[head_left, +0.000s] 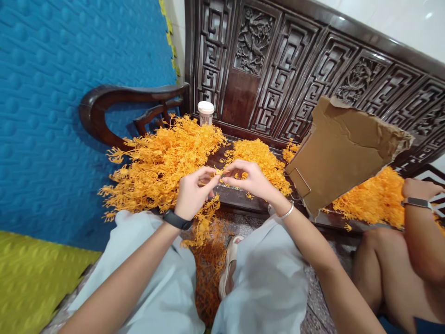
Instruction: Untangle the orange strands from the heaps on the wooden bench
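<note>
My left hand, with a black band on its wrist, pinches a small orange plastic flower piece between thumb and fingertips. From the other side my right hand, wearing a silver bangle, closes thumb and fingers at the same piece. Left of my hands rises a large heap of orange branched plastic flower pieces, some spilling over the bench edge. Behind my right hand lies a smaller, flatter pile of orange pieces. Fine details of the held piece are too small to make out.
The carved dark wooden bench bears a white-lidded cup at the back. A cardboard sheet stands tilted to the right. Beyond it are more orange pieces and another person's hand. Orange pieces also lie low between my legs.
</note>
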The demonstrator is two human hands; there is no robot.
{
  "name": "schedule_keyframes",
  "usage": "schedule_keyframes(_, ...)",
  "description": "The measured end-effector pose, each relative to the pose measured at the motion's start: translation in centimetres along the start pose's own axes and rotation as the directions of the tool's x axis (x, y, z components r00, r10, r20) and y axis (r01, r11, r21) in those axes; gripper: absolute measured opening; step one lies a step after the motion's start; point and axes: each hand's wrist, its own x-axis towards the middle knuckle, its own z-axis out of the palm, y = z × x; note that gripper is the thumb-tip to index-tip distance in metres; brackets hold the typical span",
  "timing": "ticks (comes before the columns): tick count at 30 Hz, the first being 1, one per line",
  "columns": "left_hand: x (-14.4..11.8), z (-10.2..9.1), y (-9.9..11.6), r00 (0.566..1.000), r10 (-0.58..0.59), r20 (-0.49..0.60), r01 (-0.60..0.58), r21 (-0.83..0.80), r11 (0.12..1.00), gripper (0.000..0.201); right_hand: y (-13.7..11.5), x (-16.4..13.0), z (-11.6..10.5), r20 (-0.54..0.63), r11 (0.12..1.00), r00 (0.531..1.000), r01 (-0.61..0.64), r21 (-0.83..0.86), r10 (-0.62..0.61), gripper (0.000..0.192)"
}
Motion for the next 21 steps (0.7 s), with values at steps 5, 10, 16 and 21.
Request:
schedule_keyframes(5, -0.2, -0.1, -0.2, 0.999, 0.037, -0.014, -0.036, 0.056, 0.998, 0.016, 0.0, 0.1, 0.7, -0.068, 0.999, 0.997, 0.046, 0.009, -0.046, 0.021)
schedule_keyframes(10, -0.2, -0.2, 0.2, 1.000, 0.000, -0.014, 0.000, -0.011, 1.000, 0.015, -0.2, 0.1, 1.3, -0.125, 0.996, 0.988, 0.085, -0.006, -0.085, 0.016)
schedule_keyframes(16, -0.2, -0.3, 0.7, 0.994, -0.104, 0.045, 0.109, -0.130, 0.985, 0.015, -0.7, 0.2, 1.5, -0.125, 0.990, 0.983, 0.126, -0.060, -0.132, 0.014)
schedule_keyframes(21, -0.2, -0.7, 0.2, 0.996, -0.060, 0.066, 0.062, -0.040, 0.997, 0.013, -0.3, 0.4, 1.2, -0.006, 0.995, 0.995, 0.101, 0.021, -0.101, 0.017)
